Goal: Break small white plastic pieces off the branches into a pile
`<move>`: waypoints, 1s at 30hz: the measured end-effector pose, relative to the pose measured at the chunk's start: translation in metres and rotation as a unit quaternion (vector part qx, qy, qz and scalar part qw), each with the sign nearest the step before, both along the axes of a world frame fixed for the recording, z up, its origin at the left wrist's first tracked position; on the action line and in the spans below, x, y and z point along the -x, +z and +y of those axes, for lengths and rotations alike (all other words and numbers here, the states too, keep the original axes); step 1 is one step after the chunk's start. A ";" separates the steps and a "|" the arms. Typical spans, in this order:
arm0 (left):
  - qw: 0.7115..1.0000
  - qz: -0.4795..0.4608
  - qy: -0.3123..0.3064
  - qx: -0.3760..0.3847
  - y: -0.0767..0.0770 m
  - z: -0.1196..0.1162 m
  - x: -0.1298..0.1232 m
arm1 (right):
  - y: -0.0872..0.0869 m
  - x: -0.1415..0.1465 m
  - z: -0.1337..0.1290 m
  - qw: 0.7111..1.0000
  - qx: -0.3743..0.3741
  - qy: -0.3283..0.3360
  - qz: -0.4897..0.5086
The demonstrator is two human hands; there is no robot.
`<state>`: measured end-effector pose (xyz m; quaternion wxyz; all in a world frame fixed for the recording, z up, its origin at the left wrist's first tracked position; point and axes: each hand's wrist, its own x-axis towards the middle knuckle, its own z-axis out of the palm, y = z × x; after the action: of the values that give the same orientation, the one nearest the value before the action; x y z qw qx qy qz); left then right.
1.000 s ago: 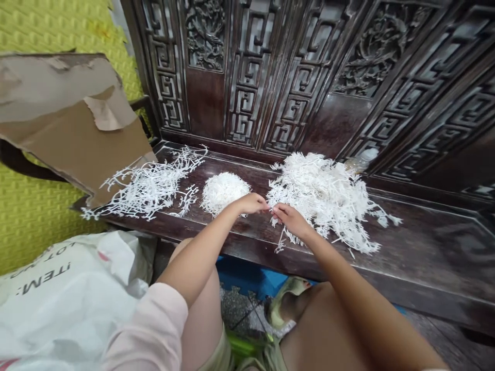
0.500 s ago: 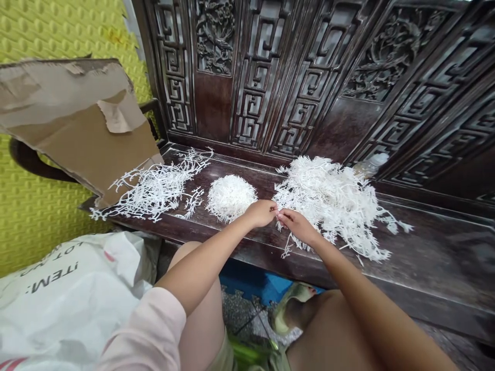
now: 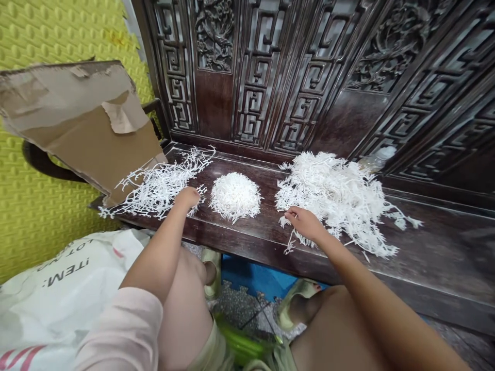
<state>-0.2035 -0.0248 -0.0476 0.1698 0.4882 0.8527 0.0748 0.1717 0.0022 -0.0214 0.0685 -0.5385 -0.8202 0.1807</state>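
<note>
My left hand is closed over the right side of a loose heap of thin, bare, branching white stems; whatever its fingers hold is hidden. At the front left edge of a large heap of bushy white sprigs, my right hand has its fingertips pinched together on a small white sprig. Between the hands lies a round mound of short white snippets, touched by neither. All three heaps rest on a dark wooden bench.
A torn cardboard sheet leans at the bench's left end. Below it stands a white printed sack. A clear bottle with a white cap lies behind the large heap, against the carved backrest.
My hands were together between the mound and the large heap. The left has moved away leftward to the bare stems, while the right has stayed near the large heap's edge.
</note>
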 end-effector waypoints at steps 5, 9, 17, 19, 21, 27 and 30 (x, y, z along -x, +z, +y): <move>0.999 0.017 -0.036 0.013 -0.026 -0.008 0.019 | 0.002 0.002 -0.002 1.000 -0.001 0.004 -0.017; 0.998 0.026 -0.056 0.019 -0.035 -0.007 0.019 | 0.000 0.003 -0.002 1.000 0.000 0.002 -0.031; 0.996 0.064 -0.054 -0.010 -0.029 -0.010 0.011 | -0.002 0.002 0.000 0.999 0.015 0.016 -0.039; 0.990 0.090 -0.098 -0.048 -0.027 -0.012 -0.002 | -0.003 0.002 0.000 0.999 0.017 0.018 -0.042; 0.977 0.114 -0.165 -0.077 -0.027 -0.013 -0.016 | -0.004 0.001 0.001 0.999 0.014 0.013 -0.048; 0.956 0.132 -0.251 -0.066 -0.034 -0.006 -0.022 | -0.008 -0.006 0.007 0.997 0.015 -0.035 -0.063; 0.958 0.140 -0.247 -0.037 -0.035 -0.004 -0.010 | -0.013 -0.012 0.013 0.998 0.026 -0.041 -0.050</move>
<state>-0.1939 -0.0284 -0.0824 0.0433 0.6954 0.7173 -0.0070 0.1838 0.0154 -0.0348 0.0210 -0.5819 -0.7945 0.1724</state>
